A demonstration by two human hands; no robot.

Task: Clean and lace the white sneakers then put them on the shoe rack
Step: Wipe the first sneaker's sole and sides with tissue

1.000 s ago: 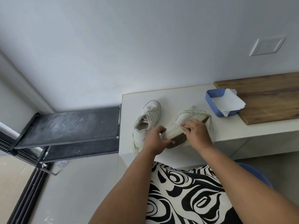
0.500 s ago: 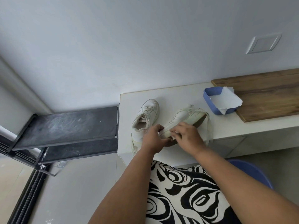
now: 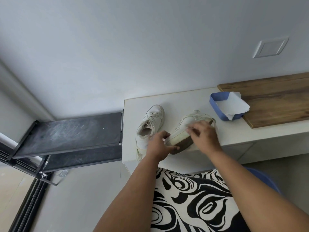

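My left hand (image 3: 158,145) grips the near end of the tilted sneaker (image 3: 185,131), fingers curled round the heel and sole edge. My right hand (image 3: 204,136) rests on its side with fingers curled; it appears to pinch a small white wipe, though I cannot tell for certain. The sneaker lies on its side on the white counter (image 3: 184,102), brown sole facing me, close to the near edge. The second sneaker (image 3: 151,124) stands upright just left of it. The shoe rack (image 3: 70,131) sits lower, to the left.

Risks, as I judge them: wiping pressure could push the sneaker off the near edge if the left grip slackens. A loose lace (image 3: 214,124) hangs at the far end and could snag my right hand or drag across the dirty sole. The second sneaker's lace trails over the counter edge and may pull it down if caught. The blue tray (image 3: 215,101) with paper is near enough to be knocked.
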